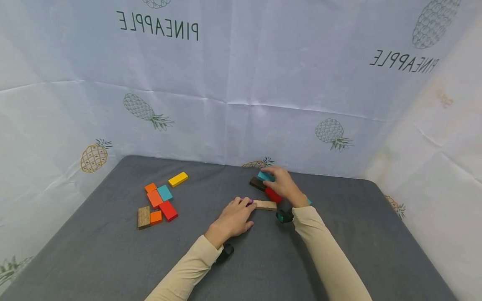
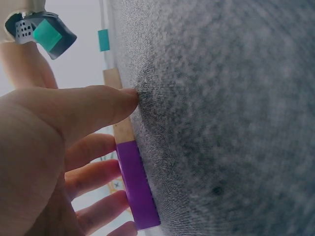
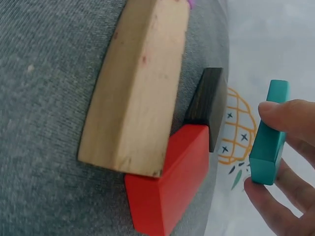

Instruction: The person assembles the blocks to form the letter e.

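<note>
My right hand pinches a teal block between thumb and fingers, raised off the table in the right wrist view. Below it lie a dark brown block and a red block, their ends meeting. A pale wooden block lies at the red one's near end, and a purple block continues in line on its left. My left hand lies low over the table, fingertips touching the purple block, fingers loosely extended. In the left wrist view its thumb crosses in front of the pale block.
To the left lies a group with a red block, a brown wooden block, a teal block and several orange ones. A yellow block lies apart. Another teal piece shows past my right wrist. A patterned curtain hangs behind the table.
</note>
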Tool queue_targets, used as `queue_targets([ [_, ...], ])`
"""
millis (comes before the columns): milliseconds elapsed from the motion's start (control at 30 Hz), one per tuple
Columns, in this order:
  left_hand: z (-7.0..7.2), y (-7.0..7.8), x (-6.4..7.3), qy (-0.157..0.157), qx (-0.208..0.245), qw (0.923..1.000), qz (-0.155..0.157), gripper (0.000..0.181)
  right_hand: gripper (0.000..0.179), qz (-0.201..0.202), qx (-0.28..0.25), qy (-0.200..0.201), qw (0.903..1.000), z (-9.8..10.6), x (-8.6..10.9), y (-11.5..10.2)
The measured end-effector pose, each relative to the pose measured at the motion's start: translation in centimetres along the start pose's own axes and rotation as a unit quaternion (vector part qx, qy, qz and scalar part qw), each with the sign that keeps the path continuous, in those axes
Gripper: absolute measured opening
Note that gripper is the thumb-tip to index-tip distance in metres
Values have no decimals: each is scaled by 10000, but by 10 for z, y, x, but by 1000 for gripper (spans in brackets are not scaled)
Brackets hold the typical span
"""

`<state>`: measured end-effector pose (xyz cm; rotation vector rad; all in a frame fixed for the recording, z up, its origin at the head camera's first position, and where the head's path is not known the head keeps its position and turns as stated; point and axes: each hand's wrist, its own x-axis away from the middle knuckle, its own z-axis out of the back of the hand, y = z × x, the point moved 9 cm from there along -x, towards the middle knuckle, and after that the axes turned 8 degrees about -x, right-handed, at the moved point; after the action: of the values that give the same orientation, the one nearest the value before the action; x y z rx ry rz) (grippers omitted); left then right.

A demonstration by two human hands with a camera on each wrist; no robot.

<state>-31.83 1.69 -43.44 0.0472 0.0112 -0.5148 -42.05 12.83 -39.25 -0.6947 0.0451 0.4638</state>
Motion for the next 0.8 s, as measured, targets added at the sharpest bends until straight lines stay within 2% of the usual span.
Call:
queue_targets([
  [333, 0, 0, 0, -17, -43, 10000, 19, 55, 47, 198, 76, -240, 9995, -12, -7, -8],
  [800, 1, 0, 0, 48, -124, 9999, -56, 54, 45, 745, 477, -600, 9943, -34, -18, -33],
])
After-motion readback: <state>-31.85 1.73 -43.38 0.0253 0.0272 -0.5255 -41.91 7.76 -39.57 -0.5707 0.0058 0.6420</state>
